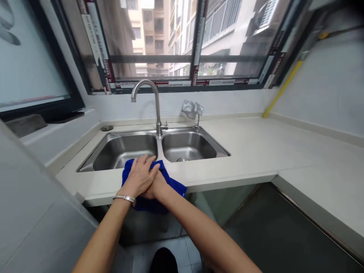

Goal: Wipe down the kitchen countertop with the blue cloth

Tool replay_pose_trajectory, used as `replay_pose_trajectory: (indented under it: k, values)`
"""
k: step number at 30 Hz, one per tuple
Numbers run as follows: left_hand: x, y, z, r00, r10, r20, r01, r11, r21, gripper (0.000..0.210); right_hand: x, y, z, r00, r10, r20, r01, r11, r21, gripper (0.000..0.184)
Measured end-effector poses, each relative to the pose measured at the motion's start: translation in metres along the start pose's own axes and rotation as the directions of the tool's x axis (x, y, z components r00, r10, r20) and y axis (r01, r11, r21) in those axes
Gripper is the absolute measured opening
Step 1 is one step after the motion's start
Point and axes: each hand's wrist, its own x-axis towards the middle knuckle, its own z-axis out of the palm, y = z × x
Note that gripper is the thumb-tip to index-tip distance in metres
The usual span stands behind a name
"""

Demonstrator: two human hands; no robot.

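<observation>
A blue cloth (178,186) drapes over the counter's front edge before the double sink. My left hand (139,179), with a silver bracelet (125,198) at its wrist, lies across my right hand with its fingers stretched out and pointing at the sink. Beneath it, my right hand (158,185) rests on the cloth. The right fingers are mostly hidden, so I cannot tell whether they grip the fabric. Just beyond the fingertips are the left basin (133,146) and the right basin (189,142).
A curved metal faucet (157,102) rises behind the basins. Silvery wrapping (192,109) covers a small spout at the sink's back right. The pale countertop (256,140) extends right. A wall (31,204) stands close on the left, and a yellow pipe (284,87) rises at the right corner.
</observation>
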Motion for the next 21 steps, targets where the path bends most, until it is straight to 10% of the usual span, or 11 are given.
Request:
replay_pose_trajectory:
  k: [6, 13, 21]
  values:
    - [0.014, 0.02, 0.019, 0.999, -0.007, 0.034, 0.012, 0.99, -0.144, 0.061, -0.076, 0.091, -0.027, 0.928, 0.37, 0.032, -0.372, 0.926, 0.069, 0.069]
    - [0.027, 0.028, 0.046, 0.964, -0.115, 0.241, 0.063, 0.975, 0.213, 0.066, -0.146, 0.173, -0.046, 0.787, 0.616, 0.038, -0.617, 0.787, 0.018, 0.064]
    - [0.024, 0.021, 0.044, 0.966, -0.096, 0.241, 0.03, 0.965, 0.261, 0.064, -0.192, 0.232, -0.057, 0.627, 0.779, 0.02, -0.778, 0.627, -0.039, 0.067]
